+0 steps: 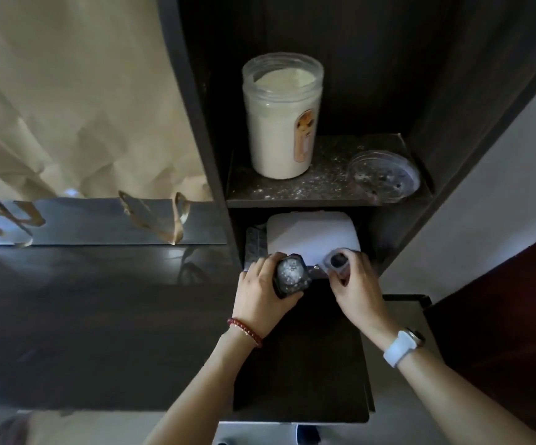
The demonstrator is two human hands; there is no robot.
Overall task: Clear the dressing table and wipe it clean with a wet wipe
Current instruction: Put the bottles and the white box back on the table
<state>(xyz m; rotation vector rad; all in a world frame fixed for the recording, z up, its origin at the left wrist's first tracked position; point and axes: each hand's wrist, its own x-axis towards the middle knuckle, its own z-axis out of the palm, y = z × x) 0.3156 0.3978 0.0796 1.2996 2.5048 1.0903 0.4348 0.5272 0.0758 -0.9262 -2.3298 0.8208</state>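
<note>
The dark dressing table [83, 316] stretches across the lower left, with a mirror [67, 107] behind it. At the mouth of the lower shelf compartment, my left hand [260, 293] grips a dark faceted bottle with a pale patterned top [290, 273]. Just to its right, my right hand [353, 284] pinches a small clear container with a dark centre [339, 261]. Behind both hands a white flat box [311, 232] lies in that compartment, with a dark gridded item [255, 240] beside it on the left.
On the dusty upper shelf [324, 184] stand a big open jar of white powder [281, 117] and its clear lid [384, 175]. A dark cabinet wall [453, 107] closes the right side. A dark lower surface [302, 364] lies under my wrists.
</note>
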